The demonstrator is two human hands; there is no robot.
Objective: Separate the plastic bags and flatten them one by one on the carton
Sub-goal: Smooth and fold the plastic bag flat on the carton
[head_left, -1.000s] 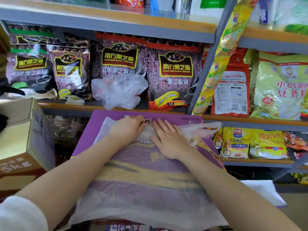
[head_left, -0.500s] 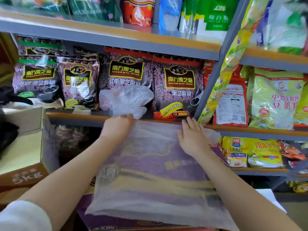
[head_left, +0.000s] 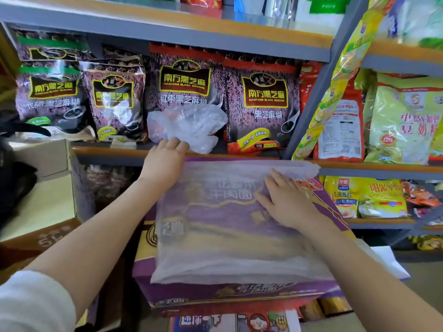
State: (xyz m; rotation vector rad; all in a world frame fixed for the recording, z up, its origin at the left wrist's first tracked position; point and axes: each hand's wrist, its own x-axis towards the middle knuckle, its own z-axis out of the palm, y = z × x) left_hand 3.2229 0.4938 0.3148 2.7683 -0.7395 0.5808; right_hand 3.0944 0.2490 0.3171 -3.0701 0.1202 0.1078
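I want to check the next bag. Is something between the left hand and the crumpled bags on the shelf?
Nothing visible. The left hand reaches the shelf edge at the crumpled bags; whether it touches them is unclear. The right hand presses the flat bag.

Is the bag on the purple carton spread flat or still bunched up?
Spread flat. The bag lies as a smooth sheet over the carton, print showing through, with the right hand flat on it.

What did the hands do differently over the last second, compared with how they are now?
The left hand left the middle of the flat plastic bag and reached up to the crumpled bags on the shelf, fingers curled at their lower edge. The right hand slid out toward the right and lies flat on the bag. The bag is still spread on the purple carton.
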